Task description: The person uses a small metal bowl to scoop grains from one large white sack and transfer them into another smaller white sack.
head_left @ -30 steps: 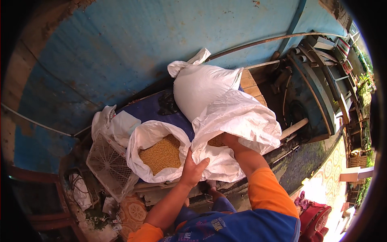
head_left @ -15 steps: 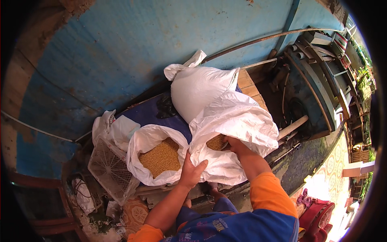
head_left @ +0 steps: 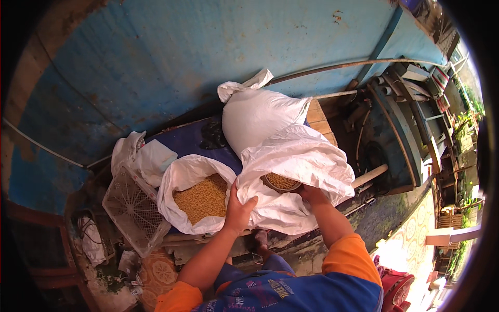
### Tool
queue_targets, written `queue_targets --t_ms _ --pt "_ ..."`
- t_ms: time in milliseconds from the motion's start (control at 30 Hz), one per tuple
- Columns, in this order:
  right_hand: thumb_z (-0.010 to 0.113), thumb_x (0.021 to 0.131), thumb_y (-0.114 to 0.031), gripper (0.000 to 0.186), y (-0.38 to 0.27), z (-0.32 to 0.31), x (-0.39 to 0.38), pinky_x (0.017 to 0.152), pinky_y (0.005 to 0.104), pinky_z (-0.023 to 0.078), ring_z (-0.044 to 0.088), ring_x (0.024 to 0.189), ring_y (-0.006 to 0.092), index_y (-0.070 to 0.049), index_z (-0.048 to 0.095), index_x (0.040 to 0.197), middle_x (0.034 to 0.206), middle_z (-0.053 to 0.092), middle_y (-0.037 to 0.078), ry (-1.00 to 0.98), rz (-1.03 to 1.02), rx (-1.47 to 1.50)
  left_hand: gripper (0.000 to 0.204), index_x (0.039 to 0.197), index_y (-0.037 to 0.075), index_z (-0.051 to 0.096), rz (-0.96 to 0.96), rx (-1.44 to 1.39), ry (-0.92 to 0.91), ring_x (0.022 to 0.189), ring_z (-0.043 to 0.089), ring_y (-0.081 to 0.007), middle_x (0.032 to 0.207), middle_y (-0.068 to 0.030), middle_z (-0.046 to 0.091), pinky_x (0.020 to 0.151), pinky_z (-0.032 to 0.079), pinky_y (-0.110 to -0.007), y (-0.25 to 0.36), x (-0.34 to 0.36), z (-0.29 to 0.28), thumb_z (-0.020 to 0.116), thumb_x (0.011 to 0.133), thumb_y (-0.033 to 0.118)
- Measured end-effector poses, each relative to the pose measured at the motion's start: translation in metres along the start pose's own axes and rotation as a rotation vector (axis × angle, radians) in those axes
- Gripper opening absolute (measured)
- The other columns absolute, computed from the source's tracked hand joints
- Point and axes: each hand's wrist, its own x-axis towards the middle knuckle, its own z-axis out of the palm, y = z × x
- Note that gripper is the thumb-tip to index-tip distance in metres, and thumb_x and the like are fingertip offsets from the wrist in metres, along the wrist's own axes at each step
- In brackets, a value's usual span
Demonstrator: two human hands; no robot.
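Two open white sacks stand side by side. The left sack point(head_left: 167, 208) holds a heap of small yellow-brown grains point(head_left: 201, 200). My left hand point(head_left: 240, 209) grips the near left edge of the right sack point(head_left: 280, 213), thumb raised and fingers partly hidden behind the cloth. My right hand point(head_left: 311, 194) reaches into that sack's mouth and holds a round bowl point(head_left: 295, 188) by its right side. More of the grains fill the bowl; its lower part and my right fingertips are hidden. Behind lies a full, tied white sack point(head_left: 260, 117).
A blue sheet point(head_left: 189, 143) covers the surface under the sacks, against a blue wall point(head_left: 208, 47). A plastic crate point(head_left: 132, 208) leans at the left beside white bags point(head_left: 155, 161). Pipes and boards point(head_left: 400, 125) clutter the right. A red chair point(head_left: 397, 291) stands lower right.
My right hand has brought the bowl up into the sack's mouth, so its rim and grains show more. My left hand keeps its hold on the sack. The view has shifted slightly.
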Motion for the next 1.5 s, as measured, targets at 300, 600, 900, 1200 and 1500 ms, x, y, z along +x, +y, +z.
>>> queue_targets --t_ms 300,600,900,1200,1500 --pt "0.048 0.076 -0.001 0.056 -0.061 0.036 -0.104 0.097 0.0524 0.048 0.056 0.114 0.0342 0.001 0.044 0.132 0.126 0.054 0.019 0.077 0.073 0.006 0.067 0.140 0.001 0.032 0.022 0.004 0.062 0.113 0.054 -0.0208 0.127 -0.0117 0.052 0.098 0.042 -0.032 -0.011 0.025 -0.026 0.062 0.080 -0.002" --pt "0.049 0.072 0.002 0.056 -0.027 0.099 -0.140 0.088 0.0465 0.053 0.062 0.101 0.0316 0.005 0.044 0.128 0.116 0.059 0.019 0.077 0.254 -0.082 0.077 0.145 0.002 0.024 -0.034 0.206 0.144 0.111 0.054 -0.0218 0.124 -0.0156 0.053 0.093 0.045 -0.033 -0.026 0.043 -0.048 0.068 0.081 0.005" --pt "0.050 0.071 0.004 0.069 0.021 0.195 -0.133 0.095 0.0449 0.050 0.059 0.107 0.0318 -0.002 0.037 0.138 0.123 0.055 0.017 -0.073 0.434 -0.112 0.049 0.117 0.002 0.056 0.490 0.703 0.088 0.098 0.058 -0.0358 0.099 -0.0171 0.061 0.089 0.044 -0.043 0.002 -0.039 -0.103 0.073 0.073 0.015" --pt "0.057 0.070 0.003 0.082 0.116 0.255 -0.053 0.092 0.0421 0.046 0.052 0.109 0.0348 -0.010 0.028 0.146 0.127 0.046 0.023 -0.084 -0.025 -0.968 0.077 0.137 0.008 0.042 0.153 0.860 0.906 0.127 0.033 -0.0359 0.135 -0.0210 0.036 0.105 0.025 -0.048 -0.022 -0.101 -0.183 0.079 0.069 0.017" --pt "0.061 0.072 0.005 0.077 0.179 0.239 -0.012 0.094 0.0481 0.041 0.043 0.112 0.0431 -0.013 0.038 0.143 0.118 0.041 0.023 -0.311 -0.854 -1.823 0.106 0.145 -0.001 0.018 -0.063 0.092 0.962 0.129 0.039 -0.0364 0.142 -0.0246 0.031 0.107 0.035 -0.041 -0.066 -0.059 -0.243 0.084 0.068 0.026"
